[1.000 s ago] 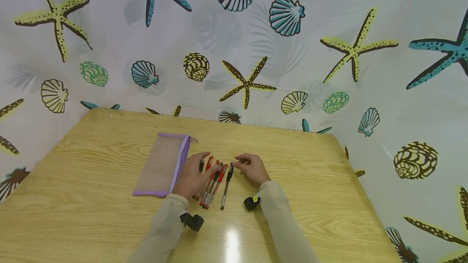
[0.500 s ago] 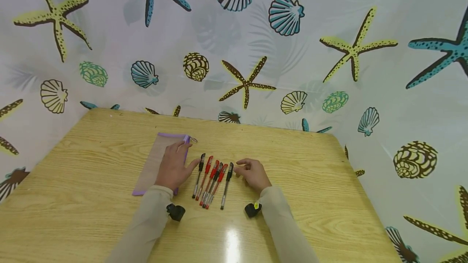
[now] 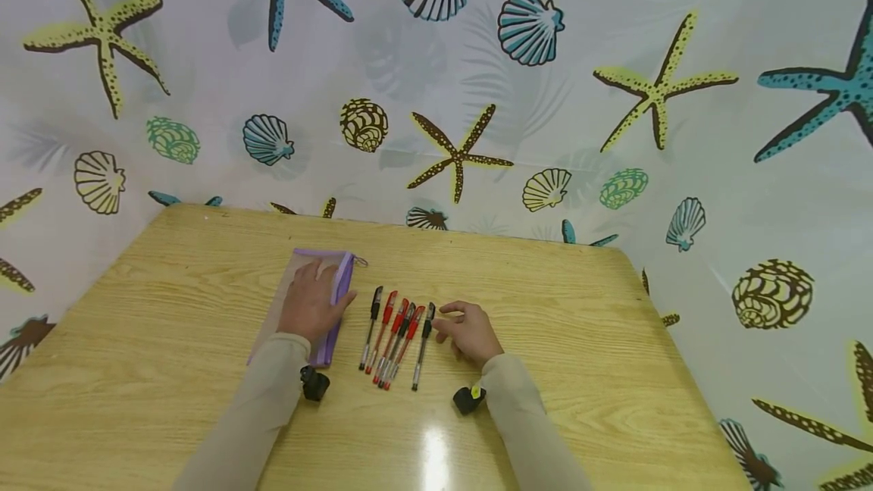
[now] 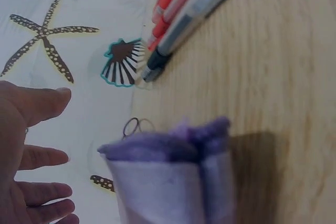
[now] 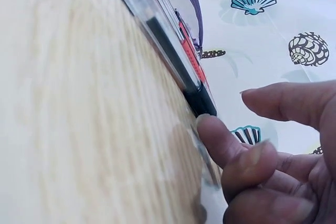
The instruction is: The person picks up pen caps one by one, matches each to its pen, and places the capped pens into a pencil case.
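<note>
A mesh zip pouch with purple edging (image 3: 332, 339) lies on the table, its zip along the right side. My left hand (image 3: 310, 305) is over the pouch, fingers extended and holding nothing; in the left wrist view the hand (image 4: 37, 166) appears apart from the purple edge (image 4: 152, 148). To the right lie several clear gel pens with red and black caps (image 3: 398, 339), side by side. A black-capped pen (image 3: 422, 347) lies slightly apart at their right end. Beside its cap my right hand (image 3: 470, 332) has loosely curled fingers; in the right wrist view one fingertip (image 5: 212, 129) is at the cap, contact uncertain.
The wooden table (image 3: 593, 324) runs back to a white cloth (image 3: 423, 44) printed with shells and starfish. A cord loop (image 3: 361, 261) hangs from the pouch's zip at its far corner. A small black camera sits on each wrist.
My left hand has moved left, off the pens and over the pouch, uncovering the pens on the left. My right hand has stayed beside the rightmost pen with little movement.
</note>
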`<act>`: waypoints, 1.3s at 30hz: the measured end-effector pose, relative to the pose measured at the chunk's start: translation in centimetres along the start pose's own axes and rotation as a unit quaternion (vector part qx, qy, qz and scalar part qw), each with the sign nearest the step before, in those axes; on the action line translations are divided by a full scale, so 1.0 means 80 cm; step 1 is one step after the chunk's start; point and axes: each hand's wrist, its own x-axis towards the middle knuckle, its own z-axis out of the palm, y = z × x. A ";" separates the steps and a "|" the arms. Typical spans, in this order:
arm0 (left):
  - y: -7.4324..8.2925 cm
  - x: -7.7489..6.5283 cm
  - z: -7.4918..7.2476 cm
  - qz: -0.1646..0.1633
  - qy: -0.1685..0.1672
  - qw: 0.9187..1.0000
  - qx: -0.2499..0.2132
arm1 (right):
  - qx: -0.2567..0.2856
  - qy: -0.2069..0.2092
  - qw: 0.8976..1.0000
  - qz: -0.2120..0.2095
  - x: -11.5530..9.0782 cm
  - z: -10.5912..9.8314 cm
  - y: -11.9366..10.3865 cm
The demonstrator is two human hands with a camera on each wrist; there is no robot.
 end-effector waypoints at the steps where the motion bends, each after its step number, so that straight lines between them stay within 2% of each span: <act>1: -0.001 0.001 0.001 -0.002 -0.006 1.000 0.008 | 0.000 0.001 1.000 0.003 0.000 0.001 0.000; 7: -0.005 0.004 0.008 -0.032 -0.053 0.997 0.035 | -0.002 0.006 1.000 0.017 0.000 0.003 0.001; 13: -0.001 0.007 0.009 -0.064 -0.102 0.992 0.031 | -0.005 0.005 1.000 0.014 -0.004 0.005 -0.001; 16: 0.001 0.008 0.010 -0.075 -0.117 0.990 0.025 | -0.007 0.005 1.000 0.012 -0.004 0.005 0.000; 19: 0.002 0.008 0.012 -0.078 -0.113 0.990 0.016 | -0.009 0.005 1.000 0.015 -0.005 0.004 -0.001; 26: 0.001 0.008 0.015 -0.068 -0.082 0.994 0.010 | -0.014 0.005 1.000 0.004 -0.009 0.004 -0.004; 33: -0.001 0.011 0.017 -0.093 -0.077 0.993 -0.017 | -0.012 0.003 1.000 -0.013 -0.013 0.004 -0.006; 39: -0.009 0.008 0.021 -0.086 -0.048 0.995 -0.033 | -0.013 0.003 1.000 -0.014 -0.012 0.004 -0.004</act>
